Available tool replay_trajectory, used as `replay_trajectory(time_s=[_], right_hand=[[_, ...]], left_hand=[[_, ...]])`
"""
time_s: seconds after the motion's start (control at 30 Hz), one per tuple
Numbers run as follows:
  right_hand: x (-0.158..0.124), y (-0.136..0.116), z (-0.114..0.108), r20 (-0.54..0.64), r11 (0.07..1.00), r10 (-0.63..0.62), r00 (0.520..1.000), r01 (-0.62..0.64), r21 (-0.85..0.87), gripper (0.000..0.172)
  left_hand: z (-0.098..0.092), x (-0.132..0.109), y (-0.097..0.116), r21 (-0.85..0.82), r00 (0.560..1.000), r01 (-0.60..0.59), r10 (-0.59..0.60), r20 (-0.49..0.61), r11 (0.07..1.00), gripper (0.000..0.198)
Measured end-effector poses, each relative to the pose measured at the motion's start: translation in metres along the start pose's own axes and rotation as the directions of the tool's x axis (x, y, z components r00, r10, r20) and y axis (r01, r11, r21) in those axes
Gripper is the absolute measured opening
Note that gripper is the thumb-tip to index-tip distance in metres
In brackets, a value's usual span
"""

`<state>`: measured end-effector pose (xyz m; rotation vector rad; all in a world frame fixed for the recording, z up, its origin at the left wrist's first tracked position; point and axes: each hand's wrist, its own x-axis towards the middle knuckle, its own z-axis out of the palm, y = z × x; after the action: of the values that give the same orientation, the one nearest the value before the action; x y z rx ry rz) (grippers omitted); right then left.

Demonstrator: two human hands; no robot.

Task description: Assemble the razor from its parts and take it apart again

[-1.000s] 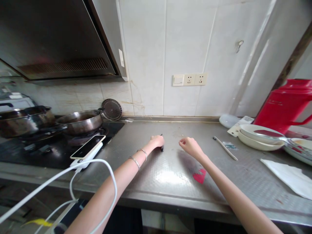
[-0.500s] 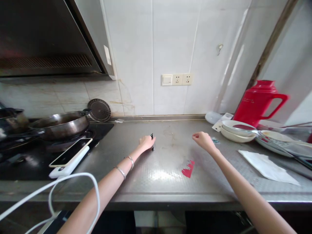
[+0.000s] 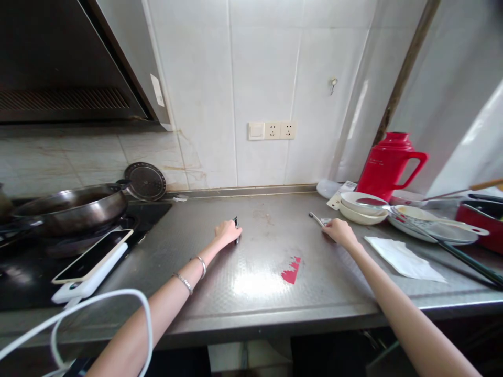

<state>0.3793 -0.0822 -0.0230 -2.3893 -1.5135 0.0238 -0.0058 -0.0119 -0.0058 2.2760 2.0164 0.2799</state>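
My left hand point(image 3: 227, 233) is closed around a small slim black-and-silver object point(image 3: 236, 222) that stands out past the fingers at the counter's middle. Its kind is mostly hidden by the hand. On the right, my right hand point(image 3: 340, 233) rests low over the counter, its fingers closed at the near end of a thin silvery stick with a dark tip point(image 3: 315, 218). A small clear packet point(image 3: 326, 221) lies just behind those fingers. Between the hands and nearer the front edge lies a red paper piece point(image 3: 291, 270) with one jagged, cut side.
Left are a steel pan point(image 3: 74, 207) on the stove, a phone point(image 3: 94, 256) on a white power bank point(image 3: 92, 275), and a looping white cable point(image 3: 118, 291). Right stand a red thermos point(image 3: 385, 165), stacked bowls point(image 3: 363, 212) and a white tissue point(image 3: 403, 257) on the steel counter point(image 3: 188, 309).
The view has turned slightly right. My right hand, closed with no stick showing before, has lowered towards the counter, and the thin stick now shows at its fingers. My left hand keeps its grip.
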Motion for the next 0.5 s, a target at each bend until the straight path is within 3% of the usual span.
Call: replay_trajectory(time_s=[0.33, 0.5], right_hand=[[-0.002, -0.010, 0.004, -0.045, 1.000, -0.012, 0.999, 0.013, 0.026, 0.020], [-0.009, -0.052, 0.004, -0.107, 0.987, -0.129, 0.986, 0.139, 0.083, 0.020]], left_hand=[[0.003, 0.002, 0.001, 0.030, 1.000, -0.012, 0.011, 0.024, 0.999, 0.034], [0.006, 0.005, 0.008, 0.025, 0.999, -0.032, 0.032, 0.014, 0.999, 0.035]])
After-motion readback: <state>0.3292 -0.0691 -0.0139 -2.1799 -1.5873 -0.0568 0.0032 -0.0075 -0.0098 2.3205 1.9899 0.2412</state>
